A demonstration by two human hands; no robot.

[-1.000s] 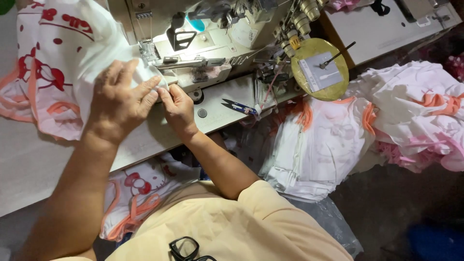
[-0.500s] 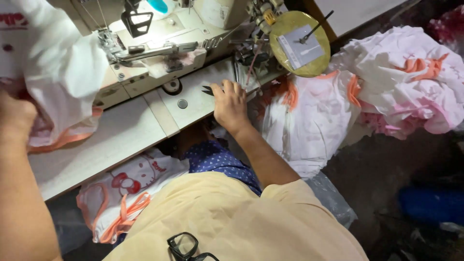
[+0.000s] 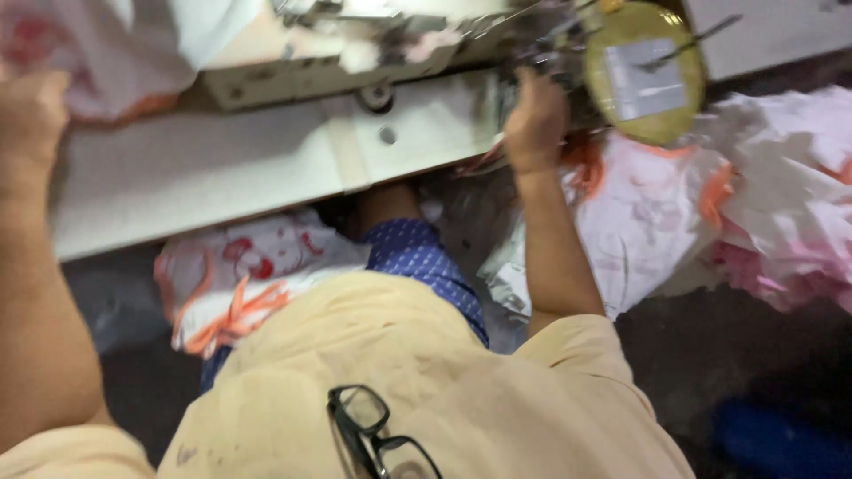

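The view is blurred by motion. My left hand (image 3: 31, 111) is a closed fist at the far left, bunched against the white fabric with red print (image 3: 115, 44) that hangs over the left end of the sewing machine (image 3: 355, 35). My right hand (image 3: 532, 120) reaches to the right edge of the white table (image 3: 222, 168), back of the hand up. Its fingertips are lost in the dark clutter by the machine, so anything in it is hidden. Another printed piece with orange trim (image 3: 248, 275) lies on my lap.
A round yellow-green disc with a grey card (image 3: 643, 71) sits right of the machine. Heaps of white, orange-trimmed (image 3: 657, 213) and pink (image 3: 790, 213) cloth pile up at the right. Black glasses (image 3: 373, 435) hang at my shirt collar. Something blue (image 3: 781, 439) lies on the dark floor.
Both hands left the seam at the needle. My left hand drew the printed fabric to the far left; my right hand went right, past the scissors, to the table's edge. The view dipped.
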